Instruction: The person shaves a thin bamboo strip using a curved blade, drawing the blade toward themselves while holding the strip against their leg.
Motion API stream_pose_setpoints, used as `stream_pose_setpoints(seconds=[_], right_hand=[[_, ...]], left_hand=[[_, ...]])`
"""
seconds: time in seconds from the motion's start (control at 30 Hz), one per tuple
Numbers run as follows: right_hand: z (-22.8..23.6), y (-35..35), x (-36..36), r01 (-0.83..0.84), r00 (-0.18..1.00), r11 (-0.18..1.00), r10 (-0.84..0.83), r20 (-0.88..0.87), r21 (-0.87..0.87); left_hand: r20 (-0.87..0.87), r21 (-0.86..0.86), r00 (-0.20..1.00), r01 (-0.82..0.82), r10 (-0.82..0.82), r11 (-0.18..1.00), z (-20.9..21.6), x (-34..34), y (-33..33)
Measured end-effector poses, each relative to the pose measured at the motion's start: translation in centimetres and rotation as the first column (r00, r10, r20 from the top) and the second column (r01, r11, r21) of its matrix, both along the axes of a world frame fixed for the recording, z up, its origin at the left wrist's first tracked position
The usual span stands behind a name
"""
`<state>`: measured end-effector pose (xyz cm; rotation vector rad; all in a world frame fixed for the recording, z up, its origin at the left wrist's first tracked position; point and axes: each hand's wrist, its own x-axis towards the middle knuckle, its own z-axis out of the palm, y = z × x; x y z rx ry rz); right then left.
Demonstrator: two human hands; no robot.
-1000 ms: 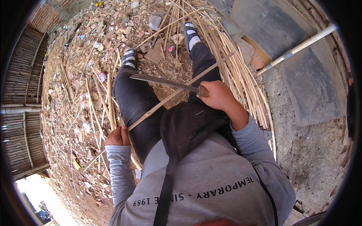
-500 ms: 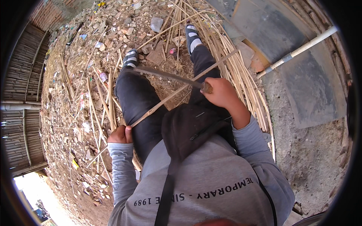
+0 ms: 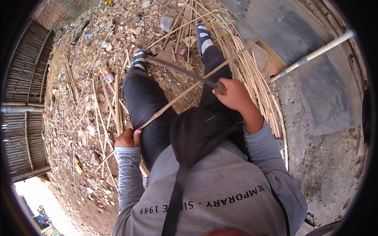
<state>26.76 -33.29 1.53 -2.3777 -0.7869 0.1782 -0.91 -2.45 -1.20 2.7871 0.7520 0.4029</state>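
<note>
A long, slender strip of pale tan bamboo (image 3: 173, 102) slants past a long-bladed, dark metal knife with a brown handle (image 3: 179, 70), extending well beyond the knife on both sides. The knife's blade, blurred, crosses the strip near the handle; contact there cannot be told.

The strip (image 3: 159, 113) slants over both legs (image 3: 146, 93), the knife (image 3: 189, 74) across it. Right of the legs lies a pile of sticks (image 3: 256, 87).

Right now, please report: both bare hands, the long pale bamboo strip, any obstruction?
Left hand gripping long pale bamboo strip. Right hand gripping brown-handled long-bladed knife; blade crosses strip, contact unclear. Black-trousered legs beneath strip.
</note>
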Motion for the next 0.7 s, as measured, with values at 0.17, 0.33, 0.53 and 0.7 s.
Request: stream_pose_setpoints(seconds=[0.17,0.33,0.53,0.7], right_hand=[[0.2,-1.6,1.3,0.118,0.993,0.993,-0.117,-0.031,0.003],[-0.3,-0.1,-1.6,-0.096,0.994,0.982,0.086,-0.070,-0.163],[-0.7,-0.4,-0.2,-0.012,0.994,0.999,0.007,-0.112,-0.038],[0.0,-0.3,-1.2,0.043,0.995,0.995,-0.051,-0.089,-0.086]], left_hand=[[0.018,0.063,1.000,0.018,-0.019,0.998,0.6,-0.1,-0.3],[0.012,0.049,0.998,0.063,-0.064,0.997,1.3,0.5,-0.1],[-0.024,0.045,0.999,0.034,-0.033,0.998,1.1,0.4,0.1],[-0.032,0.049,0.999,0.029,-0.027,0.998,1.5,0.5,-0.3]])
